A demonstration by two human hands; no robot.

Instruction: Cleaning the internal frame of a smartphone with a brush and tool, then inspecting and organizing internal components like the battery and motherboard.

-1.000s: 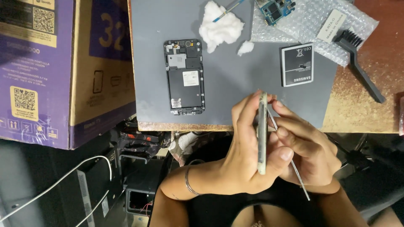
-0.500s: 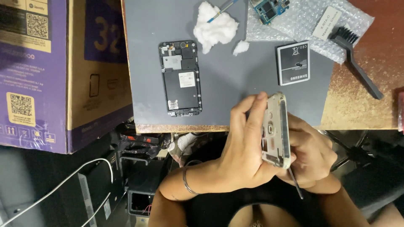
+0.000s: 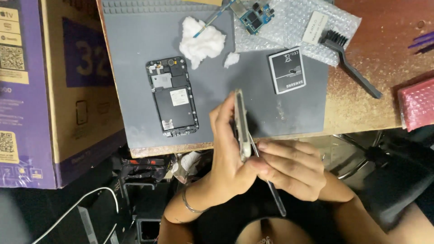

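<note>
My left hand (image 3: 226, 153) grips a thin silver phone frame (image 3: 241, 122), held on edge over the near edge of the grey work mat (image 3: 135, 90). My right hand (image 3: 291, 167) holds a slim metal pry tool (image 3: 273, 194) whose tip rests against the frame's lower edge. An opened phone body (image 3: 173, 96) with its insides showing lies flat on the mat to the left. A flat dark battery (image 3: 287, 70) lies on the mat to the right.
White cotton wads (image 3: 201, 41), a small circuit board (image 3: 255, 13) on bubble wrap (image 3: 312, 22) and a black brush (image 3: 350, 61) lie at the back. A large purple cardboard box (image 3: 54, 90) stands left. A pink padded pouch (image 3: 417, 106) sits right. Cables hang below the table.
The view shifted and the frame turned from showing its broad face back to edge-on in my left hand. The pry tool stays against it.
</note>
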